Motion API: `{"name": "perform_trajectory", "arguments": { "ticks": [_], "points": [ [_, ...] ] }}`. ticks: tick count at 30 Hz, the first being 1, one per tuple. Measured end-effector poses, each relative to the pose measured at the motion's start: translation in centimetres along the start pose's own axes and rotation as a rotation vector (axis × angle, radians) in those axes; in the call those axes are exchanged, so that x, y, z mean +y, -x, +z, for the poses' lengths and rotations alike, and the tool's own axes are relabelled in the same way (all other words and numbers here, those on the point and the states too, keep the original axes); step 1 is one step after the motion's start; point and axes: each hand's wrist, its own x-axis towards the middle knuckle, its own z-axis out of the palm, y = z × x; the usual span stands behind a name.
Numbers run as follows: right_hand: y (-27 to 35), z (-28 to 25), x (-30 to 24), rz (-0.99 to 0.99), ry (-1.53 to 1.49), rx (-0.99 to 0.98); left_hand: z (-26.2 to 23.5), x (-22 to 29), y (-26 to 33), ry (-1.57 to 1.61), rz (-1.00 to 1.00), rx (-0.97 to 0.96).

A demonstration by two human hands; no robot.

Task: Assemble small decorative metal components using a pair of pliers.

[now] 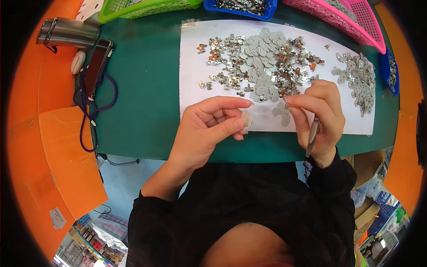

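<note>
My left hand (209,127) pinches a small grey flat piece (247,120) between thumb and fingers, just above the near edge of a white sheet (191,80). My right hand (320,113) holds a slim grey tool (312,135) against the palm, and its fingertips pinch a tiny metal part (287,106). Both hands hover close together over the sheet. Beyond them lies a heap of grey flat pieces (260,62) mixed with small shiny metal clips (222,58).
The sheet lies on a green mat (142,102) on an orange table (53,147). Green (142,6), blue (240,9) and pink (347,22) baskets line the far edge. A metal flask (66,32) and a purple-corded device (100,66) sit at left. Another pile of parts (358,78) lies at right.
</note>
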Motion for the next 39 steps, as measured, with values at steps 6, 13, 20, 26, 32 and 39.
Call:
{"name": "perform_trajectory", "arguments": {
  "ticks": [6,13,20,26,32,39],
  "points": [
    [-0.1,-0.4,0.3,0.026,0.052,-0.086,0.4,-0.3,0.1,-0.105,0.067,0.074],
    [-0.8,0.7,-1.6,-0.276,-0.039,-0.248,0.7,0.2,0.5,0.083,-0.064,-0.026],
    [0.1,2.2,-2.0,-0.009,-0.132,-0.158,0.3,-0.4,0.8,0.281,-0.156,-0.036],
    [-1.0,1.2,-3.3,0.337,-0.364,-0.257,0.7,-1.4,0.5,-0.128,0.184,0.010],
    [-1.0,2.0,-3.4,0.101,-0.191,-0.216,1.3,-2.0,0.2,-0.049,0.276,0.079],
    [-2.9,-0.1,-0.6,0.123,0.036,-0.279,-1.8,0.0,0.9,-0.055,0.341,0.244]
  ]
}}
